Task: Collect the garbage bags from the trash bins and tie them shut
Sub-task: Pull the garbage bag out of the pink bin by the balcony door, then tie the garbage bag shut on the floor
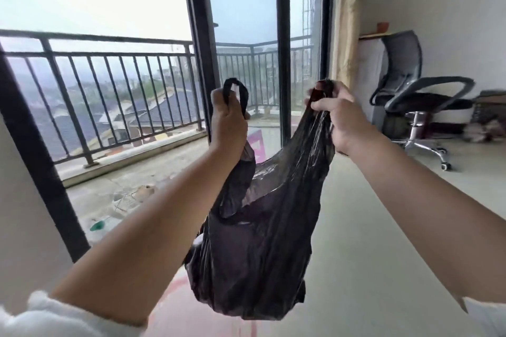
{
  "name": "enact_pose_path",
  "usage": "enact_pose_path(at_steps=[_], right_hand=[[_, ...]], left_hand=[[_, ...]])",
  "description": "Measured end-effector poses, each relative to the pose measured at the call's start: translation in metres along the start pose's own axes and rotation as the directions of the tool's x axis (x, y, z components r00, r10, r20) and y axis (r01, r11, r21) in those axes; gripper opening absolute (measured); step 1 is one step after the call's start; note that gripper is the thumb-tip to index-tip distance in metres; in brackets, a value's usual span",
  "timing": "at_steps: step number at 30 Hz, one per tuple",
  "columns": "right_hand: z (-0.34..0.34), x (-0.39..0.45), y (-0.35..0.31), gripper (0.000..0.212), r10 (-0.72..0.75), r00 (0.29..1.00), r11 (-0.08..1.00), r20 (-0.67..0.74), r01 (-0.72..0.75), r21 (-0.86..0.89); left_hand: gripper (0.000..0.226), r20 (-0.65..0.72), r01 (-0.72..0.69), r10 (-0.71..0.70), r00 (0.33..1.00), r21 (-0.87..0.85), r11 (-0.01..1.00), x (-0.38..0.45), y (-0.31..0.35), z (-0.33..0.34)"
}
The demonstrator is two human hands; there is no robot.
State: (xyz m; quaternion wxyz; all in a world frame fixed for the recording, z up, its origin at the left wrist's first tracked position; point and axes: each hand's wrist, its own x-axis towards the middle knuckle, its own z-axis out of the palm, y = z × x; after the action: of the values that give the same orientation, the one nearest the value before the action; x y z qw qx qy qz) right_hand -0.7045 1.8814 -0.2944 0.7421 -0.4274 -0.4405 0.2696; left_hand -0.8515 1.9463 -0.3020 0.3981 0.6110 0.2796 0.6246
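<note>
A black plastic garbage bag (260, 241) hangs in the air in front of me, held up by its two handles. My left hand (228, 120) is closed around the left handle, whose loop sticks up above the fist. My right hand (336, 117) grips the bunched right handle. The two handles are pulled apart, so the bag's mouth is stretched between my hands. The bag bulges at the bottom with contents I cannot make out. No trash bin is in view.
A dark-framed glass door (202, 44) and a metal balcony railing (109, 63) stand ahead and to the left. A black office chair (413, 96) stands at the right by the wall, with clutter (487, 117) beside it. Pale floor (383, 227) stretches to the right.
</note>
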Motion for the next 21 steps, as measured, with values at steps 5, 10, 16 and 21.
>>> enact_pose_path(at_steps=[5,10,16,21], right_hand=[[-0.071,-0.004,0.008,0.036,0.018,0.998,0.968,0.056,-0.003,-0.250],[-0.126,-0.014,0.064,0.022,0.034,0.998,0.852,-0.046,-0.053,-0.520],[-0.172,-0.055,0.132,0.041,-0.004,0.981,0.706,-0.192,-0.134,-0.696],[-0.202,-0.093,0.179,0.037,0.199,0.919,0.770,-0.340,-0.361,-0.526]], left_hand=[[0.013,0.009,0.002,-0.004,1.000,0.150,0.989,-0.031,-0.027,0.066],[0.016,0.122,0.089,-0.146,0.982,0.386,0.918,-0.074,-0.092,0.085],[0.020,0.160,0.223,-0.418,0.894,0.651,0.726,-0.130,-0.183,0.101],[0.016,0.215,0.478,-0.504,0.837,0.162,0.863,-0.170,-0.226,0.116]])
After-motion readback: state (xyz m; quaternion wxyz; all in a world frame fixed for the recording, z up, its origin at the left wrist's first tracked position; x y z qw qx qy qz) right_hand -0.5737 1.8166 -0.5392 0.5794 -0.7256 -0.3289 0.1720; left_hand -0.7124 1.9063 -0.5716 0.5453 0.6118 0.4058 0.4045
